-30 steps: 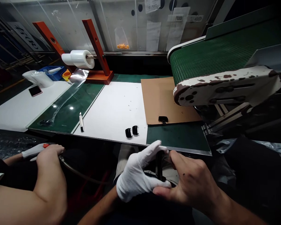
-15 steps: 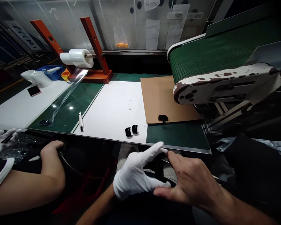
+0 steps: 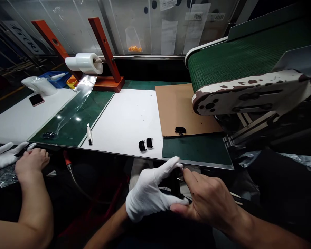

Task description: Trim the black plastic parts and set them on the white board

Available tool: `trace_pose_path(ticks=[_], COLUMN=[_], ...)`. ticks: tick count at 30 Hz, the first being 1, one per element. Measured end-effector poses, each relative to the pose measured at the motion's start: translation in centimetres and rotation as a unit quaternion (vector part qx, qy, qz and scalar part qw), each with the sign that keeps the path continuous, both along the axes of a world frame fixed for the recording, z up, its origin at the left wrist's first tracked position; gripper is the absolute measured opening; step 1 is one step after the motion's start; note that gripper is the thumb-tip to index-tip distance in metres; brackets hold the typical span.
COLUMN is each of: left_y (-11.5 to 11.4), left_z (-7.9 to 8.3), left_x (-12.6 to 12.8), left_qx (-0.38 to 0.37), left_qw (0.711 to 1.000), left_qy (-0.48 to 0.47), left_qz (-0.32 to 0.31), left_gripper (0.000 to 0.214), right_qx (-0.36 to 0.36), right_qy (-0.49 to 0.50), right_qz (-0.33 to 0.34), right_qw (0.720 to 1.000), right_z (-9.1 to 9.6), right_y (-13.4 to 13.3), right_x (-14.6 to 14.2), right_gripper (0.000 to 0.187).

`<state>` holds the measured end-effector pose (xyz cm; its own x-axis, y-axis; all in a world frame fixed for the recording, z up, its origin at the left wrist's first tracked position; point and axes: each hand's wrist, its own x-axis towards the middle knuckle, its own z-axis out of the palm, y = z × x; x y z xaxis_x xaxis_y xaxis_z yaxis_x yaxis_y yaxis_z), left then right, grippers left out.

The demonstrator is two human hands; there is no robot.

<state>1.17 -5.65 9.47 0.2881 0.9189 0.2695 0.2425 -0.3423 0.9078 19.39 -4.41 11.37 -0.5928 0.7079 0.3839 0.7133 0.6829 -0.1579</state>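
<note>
Little has shifted: the right hand (image 3: 209, 202), bare, has curled closer on the black piece (image 3: 176, 185). That piece stands upright below the table edge, pinched between this hand and the gloved left hand (image 3: 147, 197), both half closed on it. It looks light, stiff and smooth, so its edges seem the best grip. At 12 o'clock two similar pieces (image 3: 145, 144) lie on the white sheet (image 3: 124, 117). At 9 o'clock a co-worker's hand (image 3: 31, 162) has left the hose (image 3: 76, 181).

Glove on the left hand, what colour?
White; the left hand shows best in the head view, gripping a black part.
</note>
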Motion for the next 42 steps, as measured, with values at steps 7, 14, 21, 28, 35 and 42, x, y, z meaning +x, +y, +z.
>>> trace_pose_path(ticks=[7, 14, 21, 28, 35, 42], left_y=[-0.1, -0.2, -0.3, -0.2, 0.1, 0.3], left_z=[0.1, 0.4, 0.3, -0.1, 0.4, 1.1], left_x=[-0.1, 0.1, 0.2, 0.3, 0.4, 0.2], left_qx=[0.01, 0.003, 0.007, -0.014, -0.051, -0.057], left_qw=[1.0, 0.999, 0.999, 0.998, 0.997, 0.996], left_qy=[0.01, 0.035, 0.037, 0.032, 0.001, 0.04], left_qz=[0.012, 0.036, 0.036, 0.047, 0.062, 0.055], left_gripper=[0.091, 0.082, 0.083, 0.08, 0.079, 0.081], right_qx=[0.0, 0.005, -0.002, 0.017, 0.047, 0.031], right_qy=[0.002, 0.012, 0.009, 0.0, 0.014, 0.033], right_qz=[0.002, 0.016, 0.018, 0.032, 0.024, 0.02], right_qw=[1.0, 1.0, 1.0, 0.999, 0.999, 0.999], right_z=[-0.6, -0.9, -1.3, -1.4, -0.5, 0.0], right_y=[0.0, 0.1, 0.0, 0.2, 0.7, 0.8], right_x=[0.0, -0.1, -0.1, 0.1, -0.2, -0.4], right_gripper=[0.088, 0.085, 0.085, 0.079, 0.075, 0.075])
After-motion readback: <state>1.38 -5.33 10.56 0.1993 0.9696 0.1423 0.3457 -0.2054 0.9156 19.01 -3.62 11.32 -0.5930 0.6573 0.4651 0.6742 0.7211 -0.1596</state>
